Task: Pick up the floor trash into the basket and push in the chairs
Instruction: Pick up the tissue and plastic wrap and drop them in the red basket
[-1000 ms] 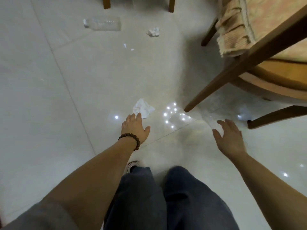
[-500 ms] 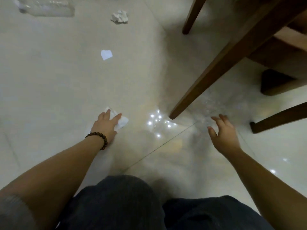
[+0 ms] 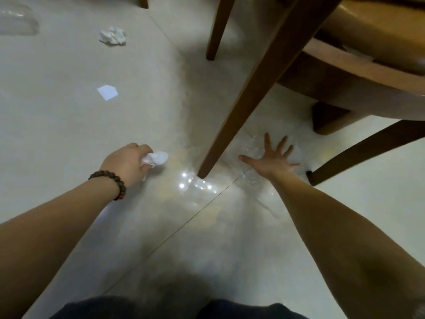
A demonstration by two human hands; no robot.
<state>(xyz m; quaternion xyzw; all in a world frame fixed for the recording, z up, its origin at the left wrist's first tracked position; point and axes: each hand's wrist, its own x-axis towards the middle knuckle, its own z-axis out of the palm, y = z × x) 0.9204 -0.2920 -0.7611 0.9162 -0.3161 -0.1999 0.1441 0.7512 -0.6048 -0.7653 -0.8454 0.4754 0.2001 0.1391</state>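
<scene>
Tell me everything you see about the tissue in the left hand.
The tissue is white, soft-looking paper, crumpled into a loose wad. The left hand is closed around its near end, fingers curled over it, while the rest sticks out to the right of the fist. It sits low over the pale tile floor, just left of the chair leg and not touching it. Whether it is off the floor cannot be told.
</scene>
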